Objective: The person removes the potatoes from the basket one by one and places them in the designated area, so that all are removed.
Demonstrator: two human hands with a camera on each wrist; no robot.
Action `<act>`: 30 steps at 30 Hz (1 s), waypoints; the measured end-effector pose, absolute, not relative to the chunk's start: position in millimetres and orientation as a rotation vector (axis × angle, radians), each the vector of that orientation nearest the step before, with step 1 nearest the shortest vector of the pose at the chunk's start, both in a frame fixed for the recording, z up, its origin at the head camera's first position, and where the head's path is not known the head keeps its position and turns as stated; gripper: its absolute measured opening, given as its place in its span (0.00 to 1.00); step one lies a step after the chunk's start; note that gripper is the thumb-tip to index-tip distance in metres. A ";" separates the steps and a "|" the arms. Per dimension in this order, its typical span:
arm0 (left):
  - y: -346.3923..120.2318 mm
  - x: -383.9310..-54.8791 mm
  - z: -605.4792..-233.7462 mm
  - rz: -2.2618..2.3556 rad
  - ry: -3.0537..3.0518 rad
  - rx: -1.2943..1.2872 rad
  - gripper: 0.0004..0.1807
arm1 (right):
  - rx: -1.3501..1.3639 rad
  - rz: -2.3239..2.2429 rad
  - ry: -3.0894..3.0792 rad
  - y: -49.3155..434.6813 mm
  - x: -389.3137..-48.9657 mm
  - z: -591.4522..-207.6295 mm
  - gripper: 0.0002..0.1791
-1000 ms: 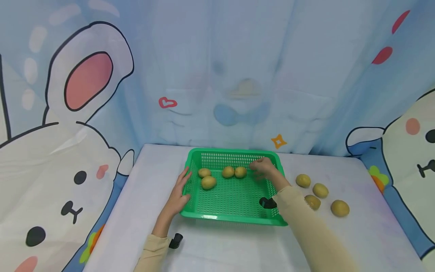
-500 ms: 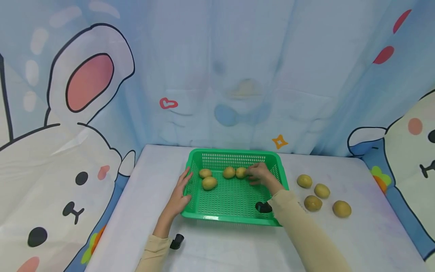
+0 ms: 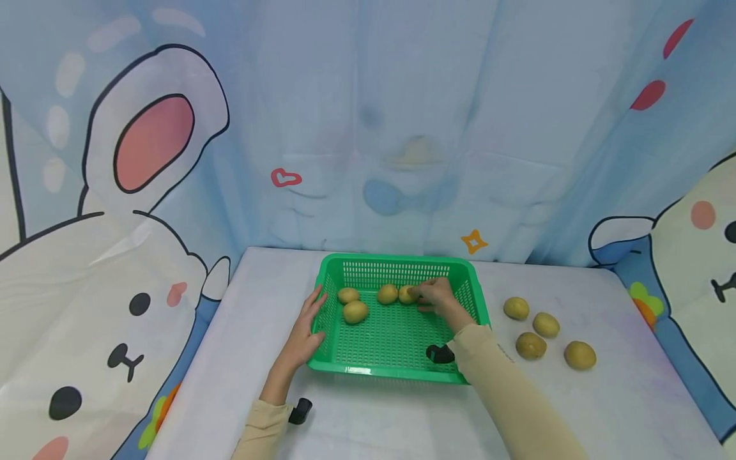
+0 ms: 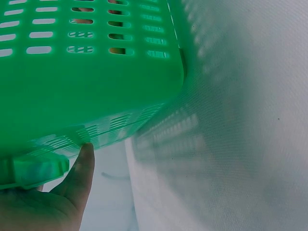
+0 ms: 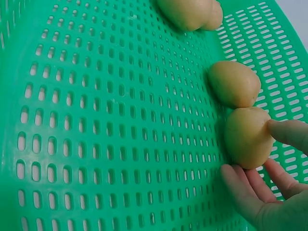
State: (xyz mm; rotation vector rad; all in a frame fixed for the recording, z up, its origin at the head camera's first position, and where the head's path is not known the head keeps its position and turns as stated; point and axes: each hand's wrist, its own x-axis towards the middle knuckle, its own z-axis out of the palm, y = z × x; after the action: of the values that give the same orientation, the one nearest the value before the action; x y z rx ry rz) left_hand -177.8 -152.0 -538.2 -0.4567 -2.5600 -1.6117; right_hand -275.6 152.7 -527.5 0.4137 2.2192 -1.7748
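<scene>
A green plastic basket with slotted walls sits on the table, several potatoes inside. My left hand rests at its left side, fingers fairly straight and spread along the rim; in the left wrist view one finger touches the outer wall. Inside the basket, my right hand holds a potato between thumb and fingertips, low near the back wall. That potato touches another potato to its left. Two more potatoes, one larger and one smaller, lie together toward the basket's left end.
Several loose potatoes, among them a front one and a back one, lie on the white-covered table to the right of the basket. A blue cartoon-printed curtain hangs behind and at both sides.
My right hand has moved left inside the basket from beside the right-hand potato of the back pair and now has its fingers around it. The left hand stays at the rim.
</scene>
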 end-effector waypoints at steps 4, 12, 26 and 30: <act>-151.7 -177.3 -539.0 -1.611 -2.560 -0.462 0.45 | 0.429 -1.780 2.205 153.3 -275.6 -528.7 0.14; -151.0 -177.1 -538.7 -1.607 -2.551 -0.477 0.45 | 0.530 -1.804 2.176 150.1 -277.7 -531.0 0.24; -150.3 -176.9 -538.1 -1.599 -2.553 -0.491 0.45 | 0.555 -1.787 2.188 154.9 -274.9 -529.6 0.27; -152.3 -176.5 -536.9 -1.595 -2.550 -0.492 0.45 | 0.502 -1.780 2.202 162.3 -274.0 -522.0 0.25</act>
State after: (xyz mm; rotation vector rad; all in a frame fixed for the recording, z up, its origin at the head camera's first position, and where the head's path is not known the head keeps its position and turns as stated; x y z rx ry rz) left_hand -176.5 -152.3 -536.9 -0.4915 -2.5503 -1.5954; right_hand -274.0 162.3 -522.0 0.5023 2.2019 -1.7796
